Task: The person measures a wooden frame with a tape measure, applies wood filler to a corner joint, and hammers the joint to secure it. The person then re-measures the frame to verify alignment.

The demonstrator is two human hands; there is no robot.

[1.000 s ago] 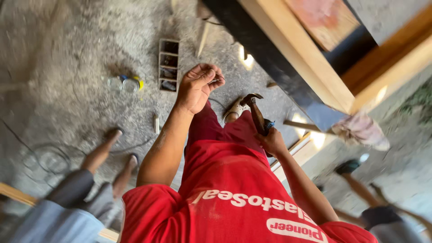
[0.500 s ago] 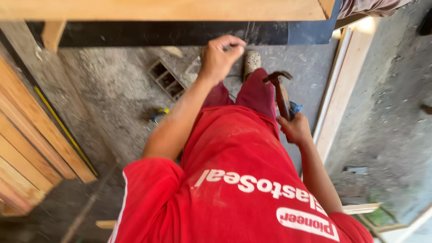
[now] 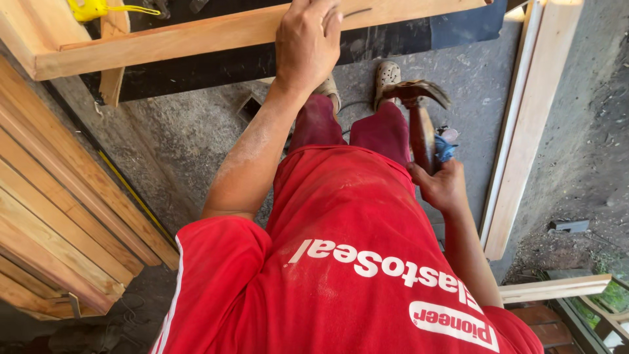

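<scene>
right now r hand (image 3: 442,187) grips hammer (image 3: 419,118) upright, head fwd; l hand (image 3: 308,42) flat on wood beam (image 3: 196,36).

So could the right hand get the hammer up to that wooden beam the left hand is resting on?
Probably yes. The right hand grips the claw hammer by its handle, head up, below the wooden beam. Nothing stands between them. The left hand lies flat on the beam, so a swing would have to land beside it.
</scene>
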